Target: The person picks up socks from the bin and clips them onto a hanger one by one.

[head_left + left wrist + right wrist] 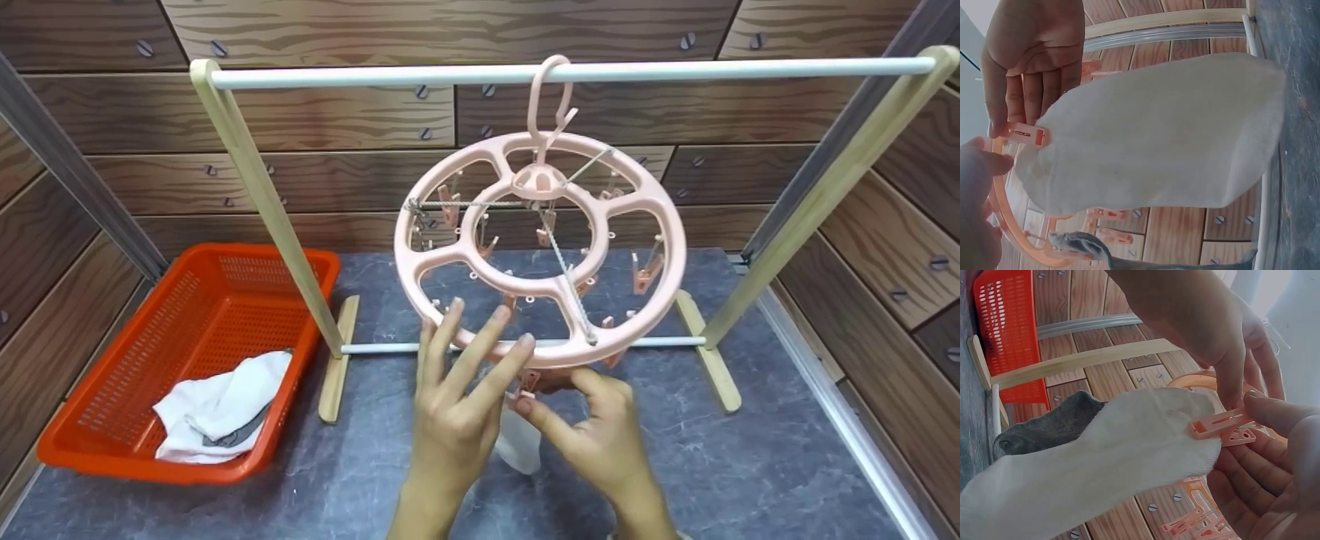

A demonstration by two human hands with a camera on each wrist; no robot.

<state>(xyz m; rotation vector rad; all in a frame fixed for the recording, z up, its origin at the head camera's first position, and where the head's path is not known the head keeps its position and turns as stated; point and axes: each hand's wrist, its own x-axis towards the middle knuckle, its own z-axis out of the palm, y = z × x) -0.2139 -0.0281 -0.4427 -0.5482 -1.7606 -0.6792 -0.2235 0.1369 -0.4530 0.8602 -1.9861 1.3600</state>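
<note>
One pink clip [1217,424] is pinched between the thumb and the fingers of the right hand [596,442], directly below the near rim of the round pink hanger [634,204]. This clip lies over the cuff of a white sock [1157,135], and the sock hangs down under the same near side of the hanger. Whether the clip by itself already bites the cloth, I cannot tell. The left hand [459,420] has its fingers rather straight and spread, laid at the near rim of the hanger, just left of the clip. Behind the white sock, under the hanger, is a dark grey sock [1053,424]; how it is fastened is not clear. Other clips [643,275] dangle around the hanger. Above the hanger, its hook [534,109] goes over the white bar [337,76] of a wooden-legged stand [262,202]. To the left of the hanger, an orange basket [150,470] contains white and grey cloth [229,397]. Below the hanger spreads a grey tabletop [750,472].
</note>
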